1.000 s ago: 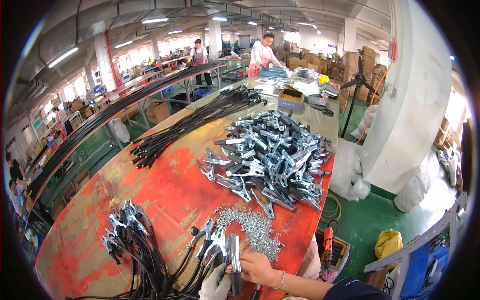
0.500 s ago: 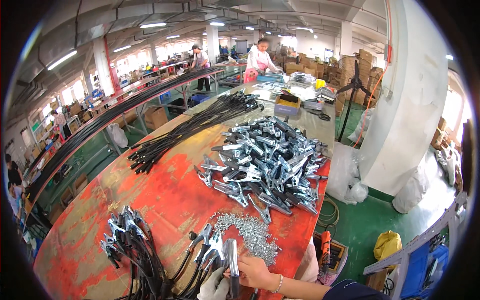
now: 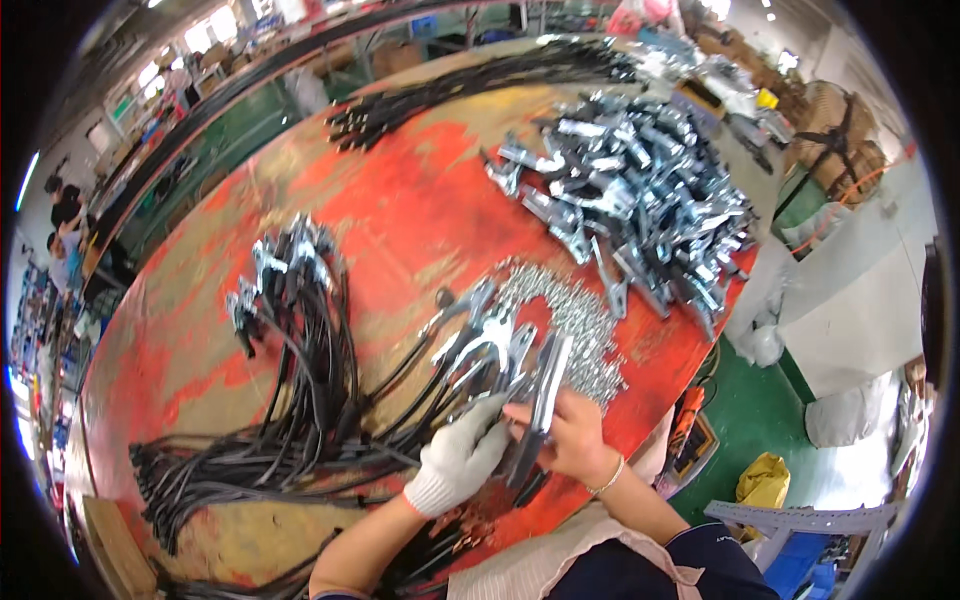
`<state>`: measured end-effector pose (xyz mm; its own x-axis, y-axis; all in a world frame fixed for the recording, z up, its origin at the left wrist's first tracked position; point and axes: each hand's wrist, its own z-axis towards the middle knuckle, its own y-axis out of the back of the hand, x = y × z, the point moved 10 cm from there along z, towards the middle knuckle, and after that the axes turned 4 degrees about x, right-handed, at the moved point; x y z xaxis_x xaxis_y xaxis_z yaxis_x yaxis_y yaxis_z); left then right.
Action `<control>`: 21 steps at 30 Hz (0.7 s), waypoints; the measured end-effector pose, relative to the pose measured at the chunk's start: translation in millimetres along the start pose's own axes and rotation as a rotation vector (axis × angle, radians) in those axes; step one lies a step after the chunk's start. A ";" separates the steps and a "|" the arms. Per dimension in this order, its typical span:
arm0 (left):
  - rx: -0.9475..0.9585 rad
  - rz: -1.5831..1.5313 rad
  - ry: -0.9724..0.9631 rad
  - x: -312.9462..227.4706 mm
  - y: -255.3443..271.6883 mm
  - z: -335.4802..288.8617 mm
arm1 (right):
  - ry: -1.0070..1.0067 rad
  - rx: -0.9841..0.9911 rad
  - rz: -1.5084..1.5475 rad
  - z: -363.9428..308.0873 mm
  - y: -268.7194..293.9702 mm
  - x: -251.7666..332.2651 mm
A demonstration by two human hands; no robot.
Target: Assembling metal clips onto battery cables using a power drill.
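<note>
My left hand (image 3: 465, 455), in a white knit glove, has its fingers closed close beside a metal spring clamp (image 3: 547, 390); what they pinch is hidden. My bare right hand (image 3: 578, 440), with a bracelet at the wrist, grips that clamp, which has a shiny metal body and a black lower part. Just beyond my hands lie clamps fixed to black cables (image 3: 490, 340). A heap of small silvery screws or rivets (image 3: 575, 320), too small to tell, curves past them. At the left rests a bundle of black cables with clamps (image 3: 300, 260) on their ends.
A large pile of loose spring clamps (image 3: 640, 185) covers the far right of the worn red table (image 3: 400, 220). Black cables (image 3: 480, 85) lie along its far side. Cable ends (image 3: 160, 490) bunch at the near left. A standing fan (image 3: 835, 145) and white pillar (image 3: 860, 290) are to the right.
My view has tilted down, so the table and both forearms show more fully. The clamp remains in my right hand, with my gloved left hand still beside it.
</note>
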<state>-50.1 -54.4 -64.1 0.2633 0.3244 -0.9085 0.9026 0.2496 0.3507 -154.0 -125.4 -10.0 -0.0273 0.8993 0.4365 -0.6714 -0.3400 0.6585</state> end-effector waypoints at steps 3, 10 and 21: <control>-0.019 -0.086 0.008 15.1 1.8 -3.4 | 0.037 0.007 -0.004 -0.8 -5.2 1.6; 0.037 -0.033 0.034 3.1 2.0 -3.3 | 0.030 0.006 -0.062 -0.9 1.3 1.6; 0.071 -0.073 0.087 10.3 -2.2 -1.0 | 0.035 0.059 0.068 4.6 -4.0 2.0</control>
<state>-49.7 -50.6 -74.0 0.1686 0.3861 -0.9069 0.9408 0.2114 0.2649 -148.0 -123.5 -9.0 -0.0981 0.8823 0.4603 -0.6220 -0.4154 0.6637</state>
